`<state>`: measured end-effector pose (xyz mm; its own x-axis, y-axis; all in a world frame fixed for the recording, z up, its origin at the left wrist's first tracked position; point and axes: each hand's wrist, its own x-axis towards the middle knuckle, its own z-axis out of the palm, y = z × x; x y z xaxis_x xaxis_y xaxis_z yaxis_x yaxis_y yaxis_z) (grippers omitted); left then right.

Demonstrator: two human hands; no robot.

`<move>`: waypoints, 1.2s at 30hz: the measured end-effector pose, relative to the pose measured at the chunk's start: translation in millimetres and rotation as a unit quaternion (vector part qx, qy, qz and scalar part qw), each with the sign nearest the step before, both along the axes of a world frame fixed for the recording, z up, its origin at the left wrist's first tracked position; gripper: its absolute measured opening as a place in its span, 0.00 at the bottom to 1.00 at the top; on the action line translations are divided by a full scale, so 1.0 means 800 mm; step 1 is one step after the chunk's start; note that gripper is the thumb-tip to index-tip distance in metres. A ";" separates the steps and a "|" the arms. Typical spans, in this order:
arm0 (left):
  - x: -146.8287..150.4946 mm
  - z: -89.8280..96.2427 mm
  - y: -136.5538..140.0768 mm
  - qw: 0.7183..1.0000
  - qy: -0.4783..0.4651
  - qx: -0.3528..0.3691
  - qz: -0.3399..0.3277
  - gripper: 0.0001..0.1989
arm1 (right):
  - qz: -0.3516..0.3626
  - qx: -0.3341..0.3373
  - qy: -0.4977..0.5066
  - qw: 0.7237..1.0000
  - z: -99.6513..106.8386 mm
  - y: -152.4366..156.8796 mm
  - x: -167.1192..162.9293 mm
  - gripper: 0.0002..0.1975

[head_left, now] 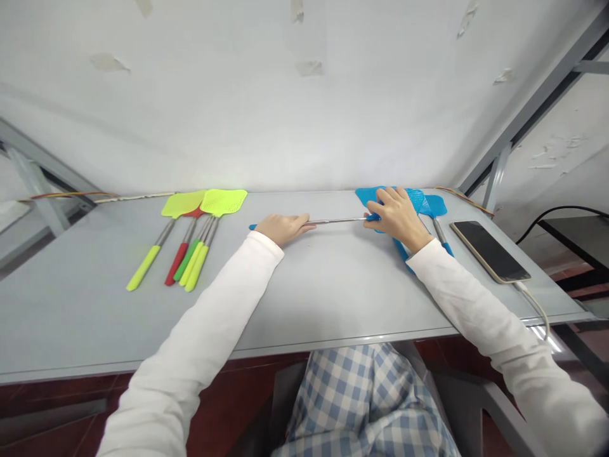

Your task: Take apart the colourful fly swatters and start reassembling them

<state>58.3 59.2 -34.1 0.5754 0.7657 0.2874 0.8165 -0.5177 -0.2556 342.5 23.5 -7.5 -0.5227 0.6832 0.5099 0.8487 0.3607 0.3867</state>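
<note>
A blue fly swatter (340, 221) with a thin metal telescopic shaft lies level between my hands, its rod drawn out. My left hand (281, 229) is closed around the handle end, and a blue tip pokes out to its left. At the other end my right hand (396, 218) grips the swatter by the neck of its blue head, partly covering it. Just behind and under my right hand lie more blue fly swatters (435, 205), overlapping; how many is hidden. To the left rests a group of yellow-green fly swatters (223, 202) with a red one (177, 263) and a green handle (186, 260) among them.
A smartphone (490, 251) with a white charging cable (535, 301) lies at the right of the grey table (328, 298). Behind stands a white wall (304, 127) with tape scraps. Metal frame bars (518, 127) slope at both sides, and thin wires run along the back edge.
</note>
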 end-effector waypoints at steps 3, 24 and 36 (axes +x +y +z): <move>0.009 -0.001 -0.006 1.000 0.002 -0.019 -0.014 0.25 | 0.012 0.002 0.004 1.000 0.000 -0.002 -0.002 0.10; 0.040 0.005 -0.029 0.996 -0.041 -0.080 -0.024 0.24 | 0.065 -0.023 -0.024 0.997 -0.004 -0.023 -0.039 0.09; 0.041 0.004 -0.034 0.993 -0.109 -0.040 -0.014 0.20 | 0.074 0.011 -0.014 0.997 -0.024 -0.020 -0.046 0.13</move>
